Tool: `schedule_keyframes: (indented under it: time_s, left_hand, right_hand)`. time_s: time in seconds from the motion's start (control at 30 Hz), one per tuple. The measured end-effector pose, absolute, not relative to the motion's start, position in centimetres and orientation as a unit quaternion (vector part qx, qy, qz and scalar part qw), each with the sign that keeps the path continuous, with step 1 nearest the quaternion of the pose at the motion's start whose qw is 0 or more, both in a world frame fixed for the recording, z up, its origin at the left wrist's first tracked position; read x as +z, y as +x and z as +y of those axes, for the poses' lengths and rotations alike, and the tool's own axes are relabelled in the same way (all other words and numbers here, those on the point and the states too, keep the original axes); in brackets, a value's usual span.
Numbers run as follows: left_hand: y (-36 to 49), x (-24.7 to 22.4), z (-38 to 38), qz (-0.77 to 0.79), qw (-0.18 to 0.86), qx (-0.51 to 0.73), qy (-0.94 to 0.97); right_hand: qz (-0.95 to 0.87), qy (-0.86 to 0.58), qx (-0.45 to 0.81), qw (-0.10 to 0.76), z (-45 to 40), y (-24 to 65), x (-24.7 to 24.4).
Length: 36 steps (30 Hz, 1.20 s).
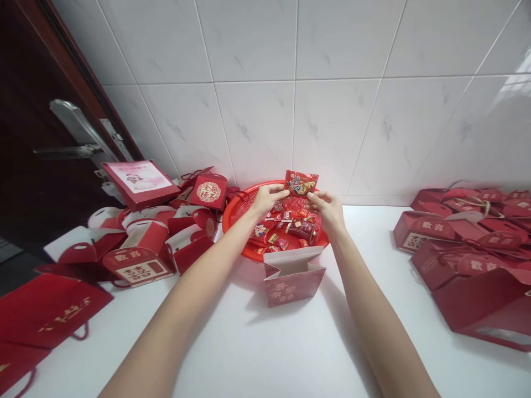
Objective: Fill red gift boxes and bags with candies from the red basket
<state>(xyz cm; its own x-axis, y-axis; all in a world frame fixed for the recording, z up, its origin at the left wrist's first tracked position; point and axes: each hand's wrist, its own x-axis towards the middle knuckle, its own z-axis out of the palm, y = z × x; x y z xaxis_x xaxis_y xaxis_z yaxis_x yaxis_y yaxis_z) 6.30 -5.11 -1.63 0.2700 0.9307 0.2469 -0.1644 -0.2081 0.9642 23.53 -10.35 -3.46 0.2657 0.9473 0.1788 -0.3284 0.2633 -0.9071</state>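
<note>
A red snack packet (301, 183) with a food picture on it is held up over the far side of a red plastic basket (229, 213). My left hand (267, 200) pinches its left edge, and my right hand (327, 209) grips its lower right corner. Several wrapped snacks (286, 228) in mostly red packaging lie inside the basket. Just in front of the basket, between my forearms, stands an open-topped red paper gift bag (295, 286) with a pale inside; its contents are hidden from here.
Red gift boxes (139, 260) crowd the left of the white table (265, 354), with larger red bags (53, 318) nearer me. More red boxes (468, 237) are piled on the right. A tiled wall (336, 127) rises behind; a dark door (37, 72) with a metal handle is at left.
</note>
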Motion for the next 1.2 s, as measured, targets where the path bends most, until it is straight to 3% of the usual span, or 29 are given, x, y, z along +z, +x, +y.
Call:
schedule_keyframes:
  time_s: [0.2,0.53,1.07,1.2]
  left_hand:
    - [6.2,-1.7,-4.9,0.337,0.536,0.506,0.586]
    - [6.0,-1.7,-4.8,0.366,0.54,0.504,0.567]
    - [6.0,-1.6,-4.4,0.348,0.545,0.515,0.563]
    - [5.9,-1.9,-3.7,0.456,0.435,0.469,0.619]
  right_hand:
    - [-0.382,-0.359,0.474,0.708,-10.2,23.7,-3.5]
    - [-0.362,-0.353,0.557,0.659,-10.3,24.0,-3.0]
    - [-0.369,-0.386,0.5,0.682,-10.3,23.5,-3.1]
    - [-0.377,-0.428,0.466,0.677,-10.1,23.5,-3.5]
